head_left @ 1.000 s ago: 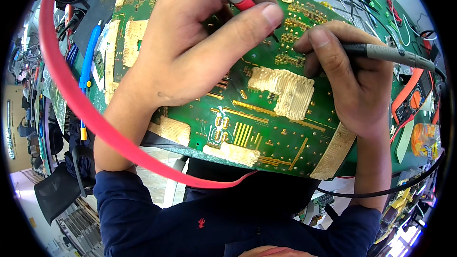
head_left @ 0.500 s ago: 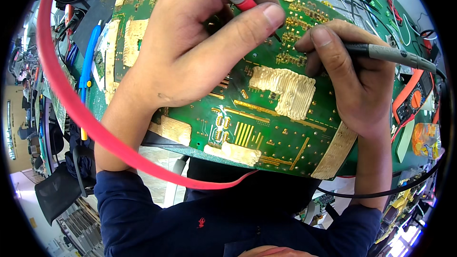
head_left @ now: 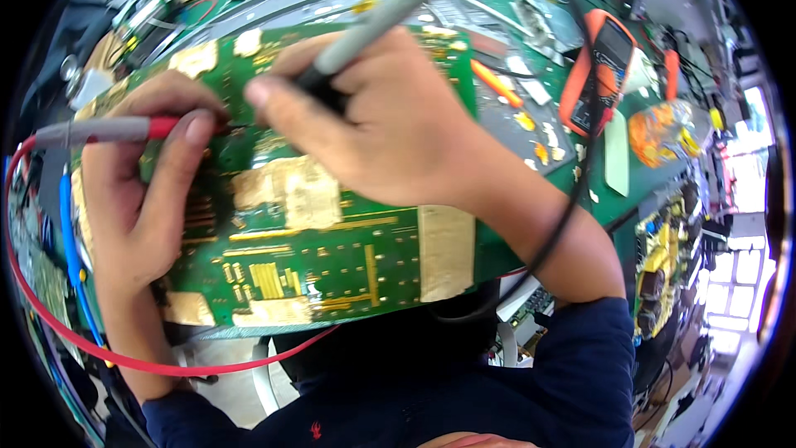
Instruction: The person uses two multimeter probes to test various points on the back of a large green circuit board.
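A large green circuit board [head_left: 332,270] lies on the bench under both hands, with cream textured patches [head_left: 311,195] covering parts of it. My left hand [head_left: 141,199], over the board's left part, is closed on a red-and-grey test probe [head_left: 108,130]. That probe lies nearly level, its thin tip pointing right toward the small gold parts. My right hand [head_left: 398,133] reaches across the upper middle and pinches a black-and-grey test probe [head_left: 356,37], tilted with its cable end up. Fingers and motion blur hide this probe's tip, so contact with the board cannot be told.
An orange multimeter [head_left: 601,75] lies at the right, by a pale green strip [head_left: 616,153] and an orange plastic packet [head_left: 663,133]. Scraps and an orange-handled tool [head_left: 497,83] lie right of the board. The red lead [head_left: 166,365] loops across the lower left.
The view has swung, so the board appears farther left. My hands have shifted over it; the red probe has gone from steep to nearly level, and the black probe now slants upward.
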`<control>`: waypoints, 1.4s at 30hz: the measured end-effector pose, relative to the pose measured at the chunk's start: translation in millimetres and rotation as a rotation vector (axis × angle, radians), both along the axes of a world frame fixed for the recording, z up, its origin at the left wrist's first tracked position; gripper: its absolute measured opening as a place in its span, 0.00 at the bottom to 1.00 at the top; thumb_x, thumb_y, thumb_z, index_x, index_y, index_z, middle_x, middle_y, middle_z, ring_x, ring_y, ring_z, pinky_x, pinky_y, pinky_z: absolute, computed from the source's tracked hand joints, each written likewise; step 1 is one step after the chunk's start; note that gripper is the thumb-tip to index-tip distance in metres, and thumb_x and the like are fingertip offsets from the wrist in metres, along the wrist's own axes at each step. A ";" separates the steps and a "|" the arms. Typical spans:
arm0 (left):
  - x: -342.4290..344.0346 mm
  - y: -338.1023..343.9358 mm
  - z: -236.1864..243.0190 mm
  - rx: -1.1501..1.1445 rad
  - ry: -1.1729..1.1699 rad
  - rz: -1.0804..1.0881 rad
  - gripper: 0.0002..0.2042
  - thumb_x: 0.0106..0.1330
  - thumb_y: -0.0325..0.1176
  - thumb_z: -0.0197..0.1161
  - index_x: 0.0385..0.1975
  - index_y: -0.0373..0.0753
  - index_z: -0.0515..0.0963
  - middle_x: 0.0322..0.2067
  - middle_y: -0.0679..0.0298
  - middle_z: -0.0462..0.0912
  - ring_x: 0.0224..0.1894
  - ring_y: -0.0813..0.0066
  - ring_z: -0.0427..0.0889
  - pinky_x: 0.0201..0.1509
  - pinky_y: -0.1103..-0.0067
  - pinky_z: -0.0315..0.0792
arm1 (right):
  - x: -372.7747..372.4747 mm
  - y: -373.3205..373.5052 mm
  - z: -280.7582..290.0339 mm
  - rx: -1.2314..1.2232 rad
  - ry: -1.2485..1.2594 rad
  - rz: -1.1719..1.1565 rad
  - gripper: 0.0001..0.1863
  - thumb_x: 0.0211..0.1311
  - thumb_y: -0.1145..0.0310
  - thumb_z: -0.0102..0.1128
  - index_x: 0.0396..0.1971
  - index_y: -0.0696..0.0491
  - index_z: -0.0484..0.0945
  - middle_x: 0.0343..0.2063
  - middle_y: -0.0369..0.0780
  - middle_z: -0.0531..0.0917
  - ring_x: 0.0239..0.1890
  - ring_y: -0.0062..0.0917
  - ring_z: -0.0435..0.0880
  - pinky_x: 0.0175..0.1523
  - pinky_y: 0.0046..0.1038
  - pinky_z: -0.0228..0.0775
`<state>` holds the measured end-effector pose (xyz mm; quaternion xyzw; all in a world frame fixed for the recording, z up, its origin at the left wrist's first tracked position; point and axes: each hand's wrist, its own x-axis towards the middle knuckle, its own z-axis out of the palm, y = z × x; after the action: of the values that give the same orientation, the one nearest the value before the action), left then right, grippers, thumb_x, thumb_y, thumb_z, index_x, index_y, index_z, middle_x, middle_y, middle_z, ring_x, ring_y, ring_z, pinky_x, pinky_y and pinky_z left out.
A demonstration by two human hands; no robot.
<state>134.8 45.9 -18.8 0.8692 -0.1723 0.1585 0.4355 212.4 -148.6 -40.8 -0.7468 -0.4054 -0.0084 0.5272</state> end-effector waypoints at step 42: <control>34.8 -15.7 22.9 0.201 0.341 0.111 0.08 0.68 0.29 0.59 0.38 0.30 0.75 0.30 0.64 0.79 0.34 0.80 0.78 0.40 0.80 0.73 | 26.6 0.3 -16.3 -0.049 0.144 0.015 0.15 0.62 0.64 0.56 0.25 0.61 0.81 0.15 0.46 0.77 0.18 0.30 0.77 0.27 0.33 0.68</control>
<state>169.6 30.2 4.1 0.9307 -0.0631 0.0148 0.3600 239.0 -148.3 -57.1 -0.7552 -0.3718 0.0593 0.5366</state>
